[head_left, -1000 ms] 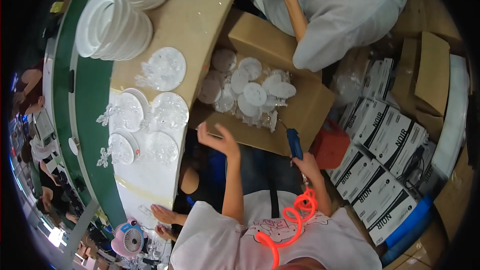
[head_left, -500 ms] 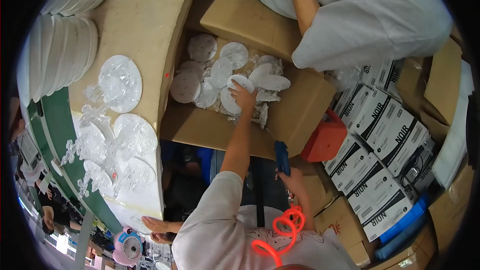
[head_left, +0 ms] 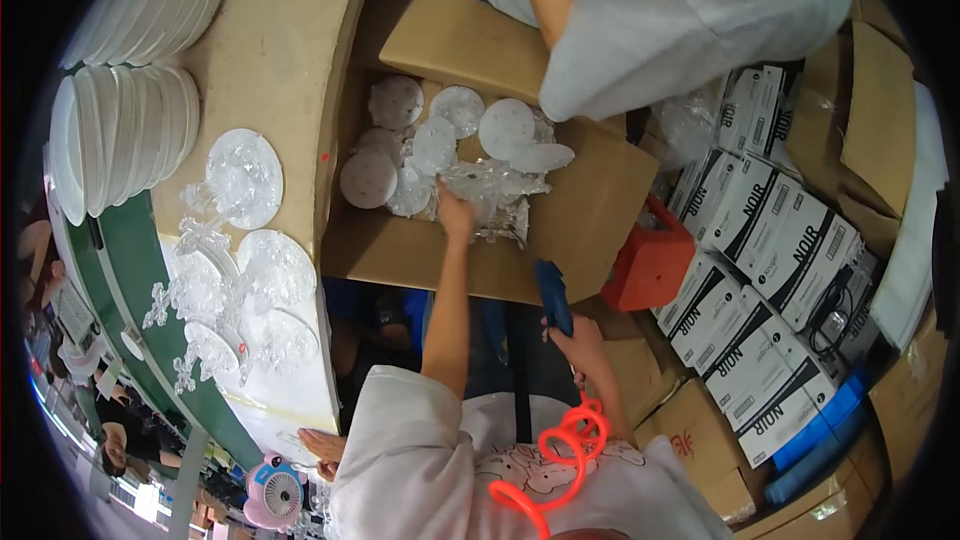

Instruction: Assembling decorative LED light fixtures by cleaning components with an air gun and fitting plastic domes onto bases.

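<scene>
My left hand (head_left: pixel 456 213) reaches down into an open cardboard box (head_left: pixel 385 258). One finger is stretched out beside a jumble of clear plastic pieces (head_left: pixel 490 183); the other fingers are partly hidden, and I see no firm hold. Around it lie several white discs, among them a round disc (head_left: pixel 507 128) to the upper right and a speckled disc (head_left: pixel 368 178) at the left. Outside the box, my right hand (head_left: pixel 580 345) is wrapped around a blue air blow gun (head_left: pixel 553 297), its nozzle side toward the box. A red coiled hose (head_left: pixel 574 440) hangs below that hand.
Left is a tabletop (head_left: pixel 280 60) with white discs bearing clear pieces (head_left: pixel 245 178) and stacked white plates (head_left: pixel 125 140). A co-worker's grey sleeve (head_left: pixel 640 50) leans over the box. Another person's hand (head_left: pixel 322 443) rests lower left. A red container (head_left: pixel 650 260) and printed cartons (head_left: pixel 775 240) stand right.
My left hand has shifted left and slightly down, off the white disc it was touching. Clear pieces now show where that disc lay. The right hand still grips the blow gun.
</scene>
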Demonstrator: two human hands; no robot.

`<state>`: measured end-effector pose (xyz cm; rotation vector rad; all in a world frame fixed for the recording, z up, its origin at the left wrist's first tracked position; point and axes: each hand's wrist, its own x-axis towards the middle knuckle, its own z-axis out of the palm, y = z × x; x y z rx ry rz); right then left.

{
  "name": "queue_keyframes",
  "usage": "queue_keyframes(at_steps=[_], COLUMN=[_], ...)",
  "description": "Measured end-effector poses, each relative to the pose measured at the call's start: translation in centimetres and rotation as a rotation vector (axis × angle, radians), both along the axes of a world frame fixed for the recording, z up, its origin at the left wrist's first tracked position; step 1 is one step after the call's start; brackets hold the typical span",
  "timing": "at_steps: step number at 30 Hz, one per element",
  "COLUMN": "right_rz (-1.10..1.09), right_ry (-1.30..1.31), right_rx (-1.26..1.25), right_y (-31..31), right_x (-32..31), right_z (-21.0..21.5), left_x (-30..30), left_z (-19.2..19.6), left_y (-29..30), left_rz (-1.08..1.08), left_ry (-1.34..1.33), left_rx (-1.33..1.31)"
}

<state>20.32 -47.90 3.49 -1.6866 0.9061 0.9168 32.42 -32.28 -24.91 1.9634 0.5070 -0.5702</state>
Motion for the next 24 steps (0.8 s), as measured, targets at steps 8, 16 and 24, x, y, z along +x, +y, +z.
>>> queue_keyframes(at_steps=[8, 16, 24], right_rz=[0.244, 0.343, 0.296], right_ry=[-0.131, -0.198, -0.152], right_rx=[0.051, 0.04, -0.092], right_y=[1.0, 1.9, 0.0], right_x=[1.3, 1.1, 1.0], right_z=[-1.8, -1.3, -3.2], left_x=[-0.1, -1.4, -3.1], left_z=[4.6, 2.7, 2.4], left_y=[5.3, 5.4, 5.7], left_rz=[0.693, 0.875, 0.851], left_ry=[0.401, 0.412, 0.39], left_rx=[-1.046, -1.06, -1.006])
